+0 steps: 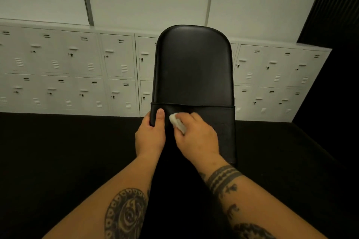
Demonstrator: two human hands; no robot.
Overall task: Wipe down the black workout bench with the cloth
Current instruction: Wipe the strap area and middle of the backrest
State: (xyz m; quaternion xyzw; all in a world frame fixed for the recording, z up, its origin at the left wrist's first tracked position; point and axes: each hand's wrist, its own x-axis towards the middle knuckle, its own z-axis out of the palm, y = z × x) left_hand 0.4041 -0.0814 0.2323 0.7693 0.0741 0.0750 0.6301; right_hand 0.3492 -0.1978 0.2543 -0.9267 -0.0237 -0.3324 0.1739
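Observation:
The black workout bench (194, 71) stands in front of me, its padded backrest raised and a seam across it where the seat pad begins. My left hand (150, 135) grips the left edge of the seat pad, thumb on top. My right hand (196, 137) presses a small white cloth (177, 123) onto the seat pad just below the seam, close beside my left thumb. Most of the cloth is hidden under my fingers.
Two rows of white lockers (77, 68) line the wall behind the bench. The floor (58, 151) is black. A dark wall (334, 25) rises at the right. Both forearms, tattooed, reach in from the bottom.

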